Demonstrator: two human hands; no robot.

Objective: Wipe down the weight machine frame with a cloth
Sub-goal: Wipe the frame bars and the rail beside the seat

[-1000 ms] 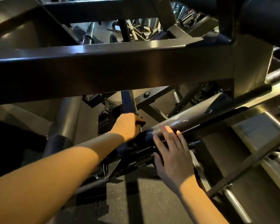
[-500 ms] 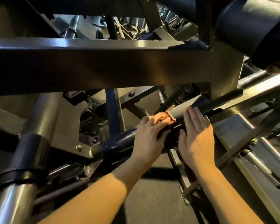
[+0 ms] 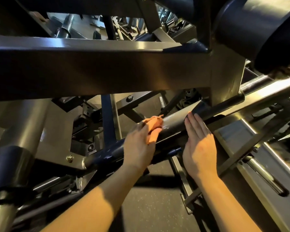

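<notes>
The left hand (image 3: 139, 144) grips an orange cloth (image 3: 153, 128), pressed on the sloping bar (image 3: 174, 122) midway along the frame. The right hand (image 3: 199, 141) lies flat, fingers straight, against the same bar. The cloth looks soft and light; bunching it in the palm should suit.

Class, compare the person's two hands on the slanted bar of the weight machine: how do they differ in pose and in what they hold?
The left hand curls round an orange cloth, gripping it against the slanted bar; the right hand holds nothing. The left hand's fingers are bent; the right hand's fingers lie straight and together. The left hand sits lower along the bar, the right hand higher. Both touch the same bar.
</notes>
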